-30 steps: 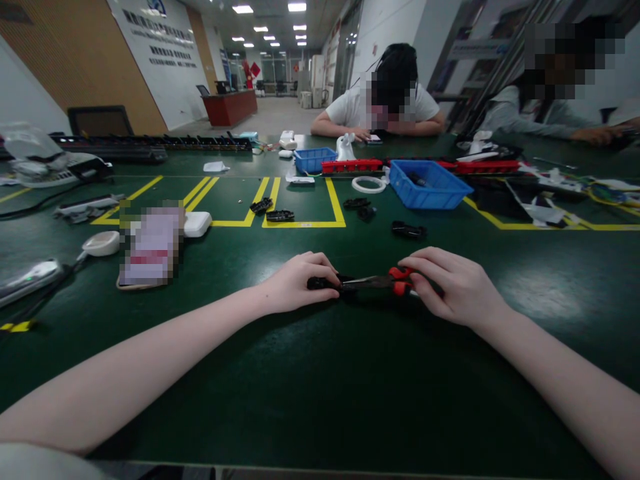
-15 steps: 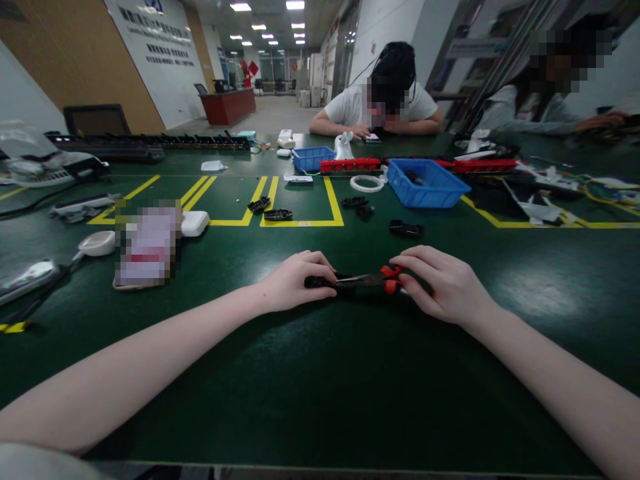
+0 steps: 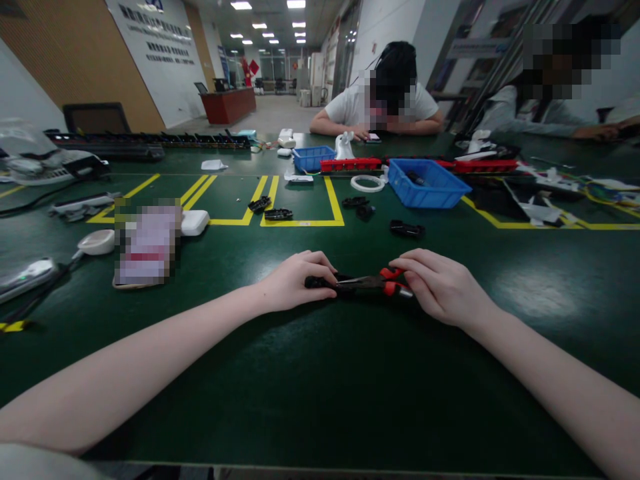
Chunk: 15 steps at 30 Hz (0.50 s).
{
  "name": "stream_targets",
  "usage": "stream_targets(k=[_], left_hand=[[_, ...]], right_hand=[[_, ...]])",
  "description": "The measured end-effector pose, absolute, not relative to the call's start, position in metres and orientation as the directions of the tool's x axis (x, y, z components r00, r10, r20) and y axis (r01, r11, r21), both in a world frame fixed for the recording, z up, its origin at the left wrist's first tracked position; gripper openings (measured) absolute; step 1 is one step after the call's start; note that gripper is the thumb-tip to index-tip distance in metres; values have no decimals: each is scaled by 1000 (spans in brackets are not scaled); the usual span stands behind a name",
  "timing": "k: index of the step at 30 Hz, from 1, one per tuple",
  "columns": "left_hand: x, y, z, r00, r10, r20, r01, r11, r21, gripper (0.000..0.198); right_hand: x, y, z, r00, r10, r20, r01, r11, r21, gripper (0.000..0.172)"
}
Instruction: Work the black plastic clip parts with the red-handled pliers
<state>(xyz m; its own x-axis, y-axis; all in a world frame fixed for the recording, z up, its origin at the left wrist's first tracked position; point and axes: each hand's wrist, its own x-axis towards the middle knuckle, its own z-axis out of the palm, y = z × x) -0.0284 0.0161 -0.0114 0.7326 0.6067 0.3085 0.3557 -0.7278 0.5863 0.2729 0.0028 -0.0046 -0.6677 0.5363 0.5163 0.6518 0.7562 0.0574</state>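
Note:
My left hand (image 3: pixel 300 280) is closed, fingertips and thumb pinching a small black plastic part (image 3: pixel 315 283) just above the green table. A pair of red-handled pliers (image 3: pixel 367 283) lies across the middle, its thin grey jaws pointing left and meeting the black part by my left fingertips. What the jaw tips touch is too small to make out. At the handle end, my right hand (image 3: pixel 443 283) has its fingertips on the upper red handle, with the thumb by the lower one. The lower handle's end shows beside the thumb.
Several black plastic parts (image 3: pixel 407 229) lie beyond my hands, near yellow tape lines. Farther back are a blue bin (image 3: pixel 427 187), a white ring (image 3: pixel 367 183) and a red strip (image 3: pixel 350 165). On the left is a phone (image 3: pixel 150 243). Two people sit across the table.
My right thumb has shifted back and right along the pliers' lower handle, so more of its end shows. The left hand and the black part stay in place.

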Motion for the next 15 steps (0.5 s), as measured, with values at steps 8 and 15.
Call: stream_targets(k=[8, 15], left_hand=[[-29, 16, -11, 732, 607, 309, 351, -725, 592, 11], [-29, 17, -12, 734, 599, 320, 343, -733, 587, 12]], right_hand=[[269, -1, -4, -654, 583, 482, 663, 749, -6, 26], [273, 5, -1, -674, 584, 452, 658, 753, 8, 26]])
